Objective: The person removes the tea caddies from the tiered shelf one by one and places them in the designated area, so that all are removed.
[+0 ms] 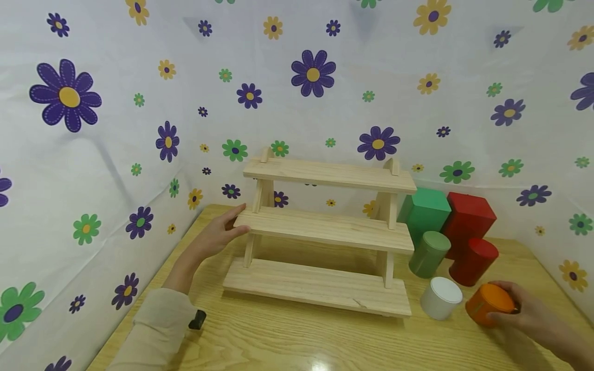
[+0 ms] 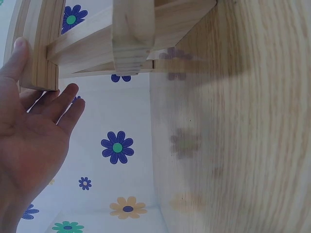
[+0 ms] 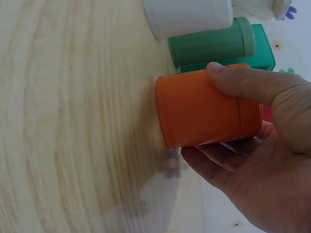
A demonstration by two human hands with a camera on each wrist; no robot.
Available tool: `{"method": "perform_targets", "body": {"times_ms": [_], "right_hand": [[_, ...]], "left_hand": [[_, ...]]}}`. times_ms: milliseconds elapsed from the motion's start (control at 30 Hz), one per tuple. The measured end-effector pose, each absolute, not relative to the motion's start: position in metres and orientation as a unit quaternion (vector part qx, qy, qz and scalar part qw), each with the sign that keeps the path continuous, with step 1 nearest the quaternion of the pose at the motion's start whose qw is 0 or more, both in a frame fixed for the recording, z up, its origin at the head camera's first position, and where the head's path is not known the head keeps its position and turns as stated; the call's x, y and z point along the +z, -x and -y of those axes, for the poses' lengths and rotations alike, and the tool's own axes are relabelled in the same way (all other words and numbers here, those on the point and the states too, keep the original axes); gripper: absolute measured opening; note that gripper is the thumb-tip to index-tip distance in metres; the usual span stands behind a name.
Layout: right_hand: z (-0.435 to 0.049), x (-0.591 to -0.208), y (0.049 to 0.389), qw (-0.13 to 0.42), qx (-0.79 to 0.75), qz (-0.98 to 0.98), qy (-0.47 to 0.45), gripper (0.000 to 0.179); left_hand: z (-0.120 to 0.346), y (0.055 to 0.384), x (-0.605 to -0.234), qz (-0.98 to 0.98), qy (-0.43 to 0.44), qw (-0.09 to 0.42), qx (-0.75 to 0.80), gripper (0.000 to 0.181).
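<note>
A three-tier wooden display shelf [image 1: 325, 232] stands in the middle of the table. My left hand [image 1: 220, 232] holds the left end of its middle board, thumb at the front edge and fingers toward the back; the left wrist view shows the hand [image 2: 36, 126] at the board's end [image 2: 41, 53]. At the right, my right hand [image 1: 526, 309] grips an orange lidded canister [image 1: 489, 305], thumb on one side and fingers around the other. The canister [image 3: 204, 109] appears upright, its base close to the tabletop; whether it touches is unclear. A white canister [image 1: 441, 298] stands just left of it.
Behind the white and orange canisters stand a green canister [image 1: 429, 254] and a red canister [image 1: 473, 262]. Farther back are a green box [image 1: 426, 208] and a red box [image 1: 469, 216]. A flower-printed white cloth [image 1: 278, 113] hangs behind the wooden table [image 1: 260, 335] and along its sides.
</note>
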State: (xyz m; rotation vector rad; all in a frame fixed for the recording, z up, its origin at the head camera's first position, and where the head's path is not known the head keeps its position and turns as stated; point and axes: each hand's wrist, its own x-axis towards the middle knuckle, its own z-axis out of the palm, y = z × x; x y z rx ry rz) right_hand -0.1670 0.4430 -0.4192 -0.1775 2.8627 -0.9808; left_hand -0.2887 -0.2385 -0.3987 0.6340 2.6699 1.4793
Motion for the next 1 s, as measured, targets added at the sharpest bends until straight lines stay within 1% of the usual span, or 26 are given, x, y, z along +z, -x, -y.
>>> {"method": "perform_targets", "body": {"times_ms": [167, 367, 667, 767, 1000], "right_hand": [[-0.444, -0.425, 0.169, 0.047, -0.334, -0.94, 0.057, 0.063], [-0.444, -0.426, 0.169, 0.063, -0.347, -0.935, 0.045, 0.067], [-0.443, -0.423, 0.172, 0.068, -0.321, -0.944, 0.037, 0.071], [-0.44, -0.417, 0.171, 0.05, -0.308, -0.949, 0.047, 0.071], [-0.428, -0.399, 0.17, -0.001, -0.298, -0.95, 0.091, 0.066]], "left_hand": [[0.238, 0.288, -0.398, -0.854, -0.207, 0.014, 0.478, 0.08], [0.238, 0.286, -0.396, -0.856, -0.204, 0.019, 0.474, 0.08], [0.239, 0.284, -0.396, -0.865, -0.196, 0.029, 0.461, 0.084], [0.238, 0.281, -0.393, -0.874, -0.192, 0.015, 0.445, 0.085], [0.228, 0.27, -0.371, -0.915, -0.194, -0.046, 0.351, 0.084]]}}
